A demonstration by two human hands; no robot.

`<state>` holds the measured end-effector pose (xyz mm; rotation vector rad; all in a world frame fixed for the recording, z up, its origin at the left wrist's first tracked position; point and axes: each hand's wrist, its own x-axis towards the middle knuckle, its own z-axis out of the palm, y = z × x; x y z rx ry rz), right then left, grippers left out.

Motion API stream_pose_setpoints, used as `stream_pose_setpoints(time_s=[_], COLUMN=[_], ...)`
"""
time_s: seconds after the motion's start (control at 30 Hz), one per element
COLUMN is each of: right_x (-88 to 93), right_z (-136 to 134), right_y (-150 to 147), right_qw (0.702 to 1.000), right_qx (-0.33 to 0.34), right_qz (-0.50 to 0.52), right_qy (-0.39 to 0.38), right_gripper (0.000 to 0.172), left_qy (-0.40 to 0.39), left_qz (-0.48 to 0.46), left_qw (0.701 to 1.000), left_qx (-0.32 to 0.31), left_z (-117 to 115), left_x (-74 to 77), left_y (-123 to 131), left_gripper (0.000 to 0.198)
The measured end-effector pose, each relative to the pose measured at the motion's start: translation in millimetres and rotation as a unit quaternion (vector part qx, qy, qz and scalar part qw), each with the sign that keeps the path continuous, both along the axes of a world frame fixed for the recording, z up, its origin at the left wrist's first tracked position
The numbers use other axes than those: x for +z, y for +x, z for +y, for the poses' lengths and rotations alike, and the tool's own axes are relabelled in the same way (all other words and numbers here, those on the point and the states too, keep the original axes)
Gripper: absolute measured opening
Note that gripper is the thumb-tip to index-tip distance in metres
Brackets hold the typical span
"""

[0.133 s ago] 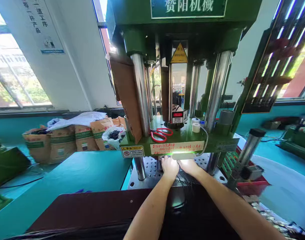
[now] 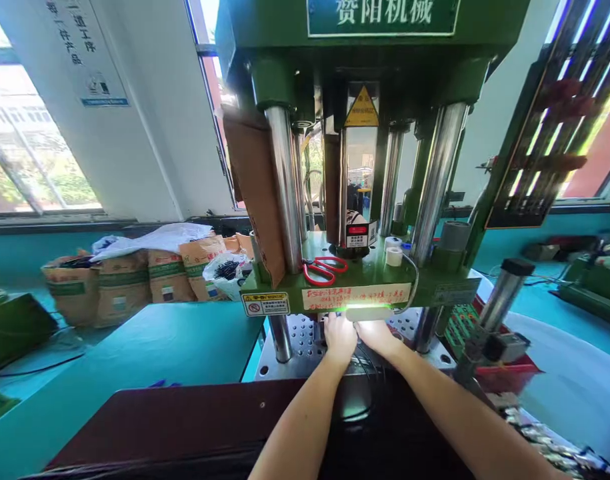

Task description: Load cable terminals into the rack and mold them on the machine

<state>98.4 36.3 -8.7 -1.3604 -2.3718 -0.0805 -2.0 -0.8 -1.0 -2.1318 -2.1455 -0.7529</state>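
Both my forearms reach forward under the green platen [image 2: 359,283] of a tall green press. My left hand [image 2: 339,338] and my right hand [image 2: 377,335] lie side by side on the perforated metal bed [image 2: 297,333], lit by a bright lamp just above them. Their fingertips disappear under the platen, so whether they grip anything is hidden. Thin black cables [image 2: 365,370] run from beneath my hands back over the dark board [image 2: 185,417] in front of me.
Red-handled scissors [image 2: 325,268] and two tape rolls [image 2: 393,253] rest on the platen between chrome columns [image 2: 285,187]. Brown sacks [image 2: 125,283] stand left by the window. A teal table [image 2: 175,340] lies to the left. A red tray [image 2: 505,367] sits at the right.
The view has shifted slightly; both hands stay in the same spot under the platen.
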Motion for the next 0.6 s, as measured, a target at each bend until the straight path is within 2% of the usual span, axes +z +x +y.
stream_pose_setpoints(time_s=[0.3, 0.5, 0.6], right_x=[-7.3, -0.9, 4.2], right_z=[7, 9, 8], right_y=[-11, -13, -7], right_qw=[1.000, 0.999, 0.999], right_qx=[-0.003, -0.002, 0.009], right_qz=[0.010, 0.006, 0.004], right_qy=[0.025, 0.041, 0.052], right_gripper=[0.025, 0.020, 0.021], left_qy=[0.009, 0.020, 0.027], left_qz=[-0.005, 0.007, 0.020], left_qw=[1.000, 1.000, 0.999], left_qx=[0.009, 0.000, -0.024], left_z=[7, 12, 10], left_x=[-10.6, -7.6, -4.8], left_y=[-3, -5, -11], left_gripper=[0.028, 0.031, 0.034])
